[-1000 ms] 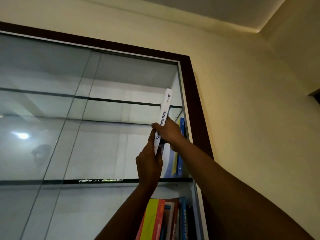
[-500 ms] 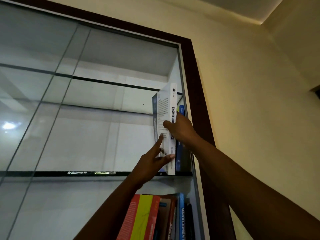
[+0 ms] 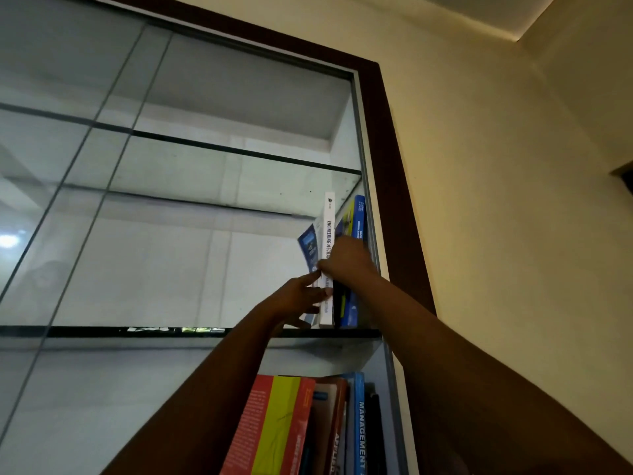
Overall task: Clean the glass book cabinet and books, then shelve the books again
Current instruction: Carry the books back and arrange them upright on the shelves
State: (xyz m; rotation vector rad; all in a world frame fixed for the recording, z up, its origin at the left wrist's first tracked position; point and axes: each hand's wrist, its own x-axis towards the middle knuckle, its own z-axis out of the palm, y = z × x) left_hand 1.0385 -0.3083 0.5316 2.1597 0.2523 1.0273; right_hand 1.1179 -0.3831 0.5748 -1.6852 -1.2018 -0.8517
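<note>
White book (image 3: 329, 214) now stands upright on the glass shelf (image 3: 171, 331), at the shelf's 3 o'clock end, just beside the blue book (image 3: 359, 214). One second ago it was held above the shelf. Right hand (image 3: 346, 258) grips the spine at mid-height. Left hand (image 3: 298, 298), at 7 o'clock of the right, has its fingers straight and presses the book low down. Judgement: this book is nearly shelved, with only squaring up and letting go left. Other books (image 3: 291, 423) stand at 6 o'clock, one shelf below.

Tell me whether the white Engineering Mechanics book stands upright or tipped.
Upright: the white book stands with its spine vertical, foot on the glass shelf. The right hand grips it; the left hand touches it low down.
</note>
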